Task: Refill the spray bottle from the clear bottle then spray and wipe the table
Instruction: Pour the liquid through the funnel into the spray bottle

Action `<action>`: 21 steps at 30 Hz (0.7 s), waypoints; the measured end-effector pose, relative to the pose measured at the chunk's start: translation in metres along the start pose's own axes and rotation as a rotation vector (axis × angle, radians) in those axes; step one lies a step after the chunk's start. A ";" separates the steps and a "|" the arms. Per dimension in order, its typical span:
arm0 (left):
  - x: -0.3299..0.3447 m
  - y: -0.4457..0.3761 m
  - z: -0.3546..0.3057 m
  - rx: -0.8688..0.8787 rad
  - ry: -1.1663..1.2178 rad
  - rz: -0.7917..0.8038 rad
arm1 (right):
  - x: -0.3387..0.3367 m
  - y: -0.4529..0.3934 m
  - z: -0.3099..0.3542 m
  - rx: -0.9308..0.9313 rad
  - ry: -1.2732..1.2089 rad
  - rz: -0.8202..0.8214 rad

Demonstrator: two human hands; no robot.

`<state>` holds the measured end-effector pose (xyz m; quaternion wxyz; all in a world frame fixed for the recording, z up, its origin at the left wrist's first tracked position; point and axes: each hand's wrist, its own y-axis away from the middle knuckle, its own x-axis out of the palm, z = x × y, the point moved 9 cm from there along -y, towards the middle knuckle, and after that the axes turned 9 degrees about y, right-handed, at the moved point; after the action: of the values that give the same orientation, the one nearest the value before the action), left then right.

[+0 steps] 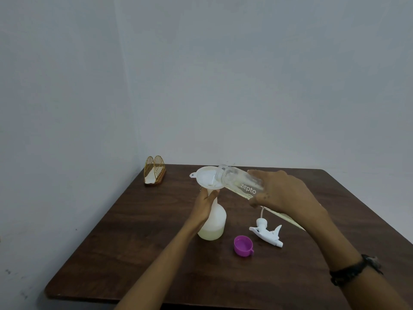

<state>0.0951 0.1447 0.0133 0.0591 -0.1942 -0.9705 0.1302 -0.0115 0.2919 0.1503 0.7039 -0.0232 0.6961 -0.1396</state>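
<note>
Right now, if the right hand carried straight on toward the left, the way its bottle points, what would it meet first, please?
Probably the funnel: the clear bottle in the right hand already has its mouth at the rim, though depth is uncertain.

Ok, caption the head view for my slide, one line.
Right hand tips the clear bottle into a funnel on the spray bottle, steadied by the left hand.

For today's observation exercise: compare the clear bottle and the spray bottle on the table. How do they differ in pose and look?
The clear bottle is tipped nearly sideways in the right hand, off the table; the spray bottle stands upright on the table, its neck gripped by the left hand. The clear bottle is see-through with white lettering; the spray bottle is cloudy white. A white funnel sits in the spray bottle only. Both are uncapped and hold pale yellowish liquid.
</note>
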 end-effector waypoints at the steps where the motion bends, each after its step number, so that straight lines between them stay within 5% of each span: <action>1: 0.001 0.000 -0.001 0.001 0.001 0.002 | 0.000 0.000 0.000 -0.001 0.002 0.000; 21: 0.001 0.001 -0.002 -0.008 -0.003 -0.003 | -0.001 -0.001 0.001 -0.006 0.025 0.008</action>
<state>0.0951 0.1458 0.0149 0.0572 -0.1930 -0.9713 0.1267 -0.0107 0.2910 0.1516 0.6957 -0.0205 0.7053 -0.1349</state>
